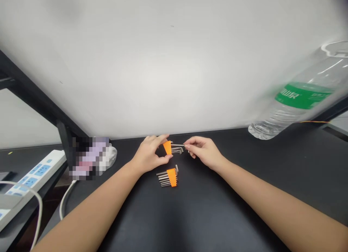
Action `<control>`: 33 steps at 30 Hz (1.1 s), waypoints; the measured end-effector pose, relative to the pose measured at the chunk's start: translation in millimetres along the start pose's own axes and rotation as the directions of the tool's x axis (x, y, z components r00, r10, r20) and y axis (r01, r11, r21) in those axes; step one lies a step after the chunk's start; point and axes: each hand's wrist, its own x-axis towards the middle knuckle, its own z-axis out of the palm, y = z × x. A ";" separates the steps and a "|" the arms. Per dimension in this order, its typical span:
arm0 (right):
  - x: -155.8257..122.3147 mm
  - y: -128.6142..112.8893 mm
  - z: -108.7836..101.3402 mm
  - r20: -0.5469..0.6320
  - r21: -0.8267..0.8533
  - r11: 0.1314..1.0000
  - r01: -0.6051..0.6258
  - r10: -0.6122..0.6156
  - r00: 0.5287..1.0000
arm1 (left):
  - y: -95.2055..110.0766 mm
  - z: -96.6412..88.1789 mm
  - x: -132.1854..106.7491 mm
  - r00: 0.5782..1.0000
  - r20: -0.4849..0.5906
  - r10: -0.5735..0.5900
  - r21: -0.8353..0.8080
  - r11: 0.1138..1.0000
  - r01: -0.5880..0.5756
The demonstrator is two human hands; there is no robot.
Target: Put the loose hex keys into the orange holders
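White wall (pixel 174 71) behind, black table (pixel 223 215) below. Pinched in left hand (pixel 149 153): orange holder (pixel 167 147). Nearer the body: second holder (pixel 172 177). Pinched in right hand (pixel 203 151): key (pixel 178 145); runs sideways, pointing left to orange holder's edge, seating unclear.

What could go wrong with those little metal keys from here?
The right hand pinches a thin hex key with its fingertips, so it might slip. The left hand grips the upper orange holder by its edges, so that could twist. The second orange holder lies close by and might get nudged.
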 end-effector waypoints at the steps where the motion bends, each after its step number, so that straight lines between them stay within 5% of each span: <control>1: -0.2 0.0 0.0 -0.010 0.014 1.000 0.004 -0.004 1.000 | 0.0 0.0 -0.1 1.000 0.000 0.000 0.000 1.000 0.000; 23: -3.9 -8.8 0.0 -0.012 -0.038 0.999 0.032 -0.033 0.999 | -0.3 -1.4 -0.2 0.997 -0.021 0.071 0.038 0.997 -0.070; 29: -9.7 -17.3 3.0 0.031 -0.153 0.980 0.130 -0.126 0.991 | -2.0 -1.0 0.3 0.994 0.003 0.110 0.069 0.992 -0.110; 33: -5.3 -14.9 6.2 -0.029 0.029 0.999 0.045 -0.044 0.999 | 0.4 -1.2 0.7 0.989 -0.046 0.143 0.087 0.987 -0.139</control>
